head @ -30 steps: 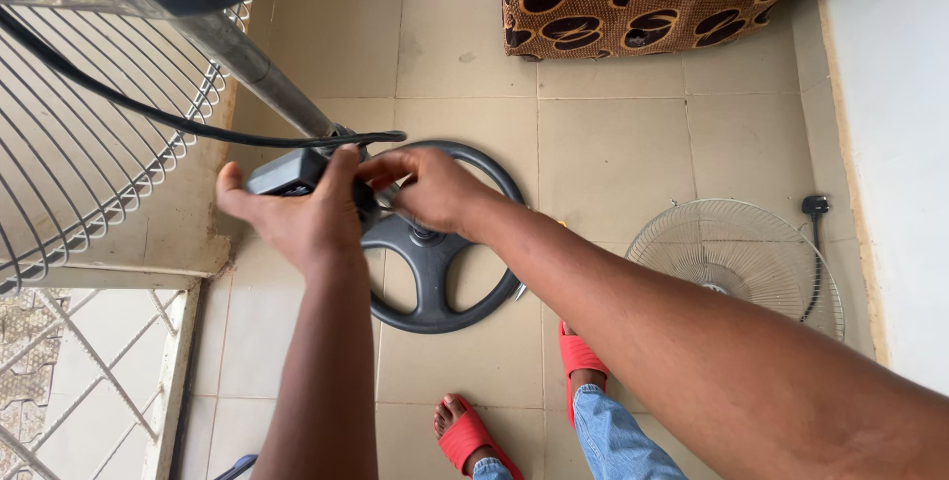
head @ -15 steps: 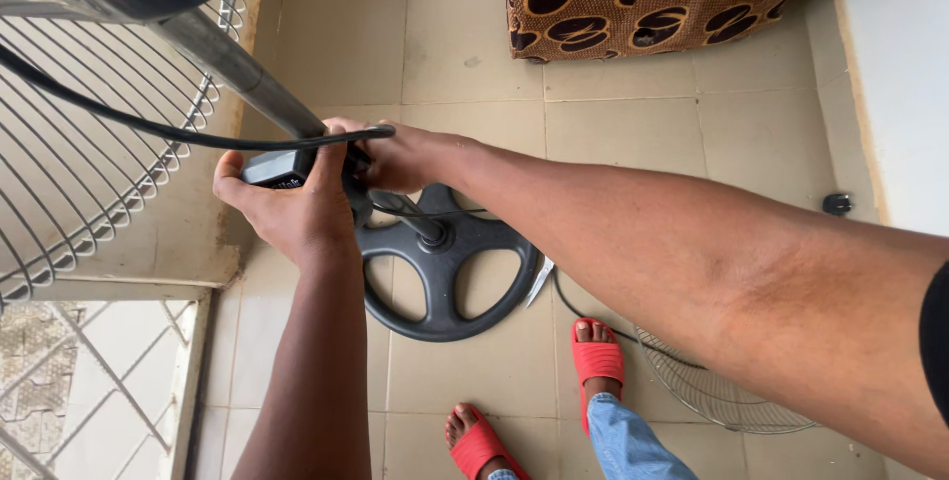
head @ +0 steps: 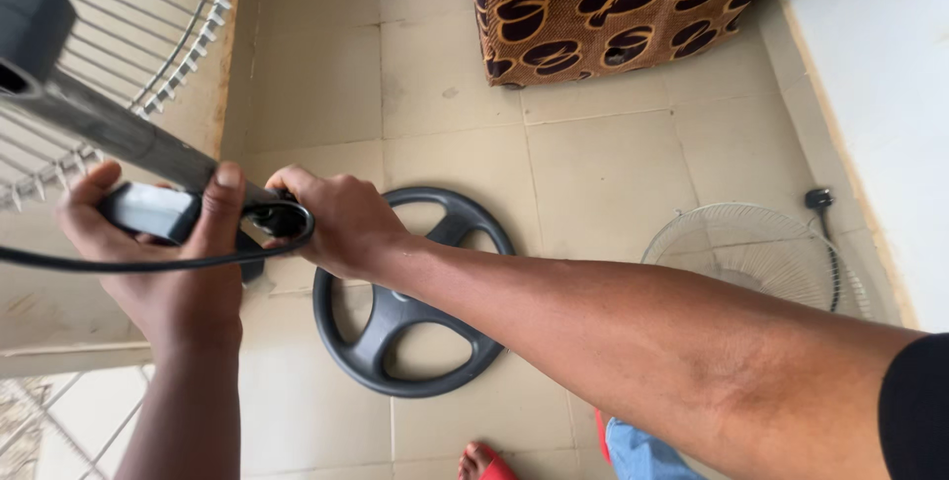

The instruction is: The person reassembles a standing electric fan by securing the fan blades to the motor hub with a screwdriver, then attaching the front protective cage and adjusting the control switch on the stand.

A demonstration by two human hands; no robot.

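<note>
A standing fan is tilted across the upper left, its grey pole (head: pixel 109 134) running down to a round dark base (head: pixel 415 292) on the tiled floor. My left hand (head: pixel 163 253) wraps around a grey switch box (head: pixel 148 211) on the pole. My right hand (head: pixel 331 218) grips a black knob or collar (head: pixel 277 218) right beside it, fingers closed on it. A black cable (head: pixel 148 264) loops under both hands. The fan's wire guard (head: pixel 138 35) fills the top left corner.
A loose wire fan grille (head: pixel 756 253) lies on the floor at the right, a black plug (head: pixel 819 199) beside it. A brown patterned seat (head: pixel 613 5) stands at the top. A white wall runs along the right. My feet in red sandals (head: pixel 484 462) show at the bottom.
The view has swung left and closer to the hands. Both hands keep their hold on the pole; the right hand has shifted on the knob. The loose grille now shows fully at the right.
</note>
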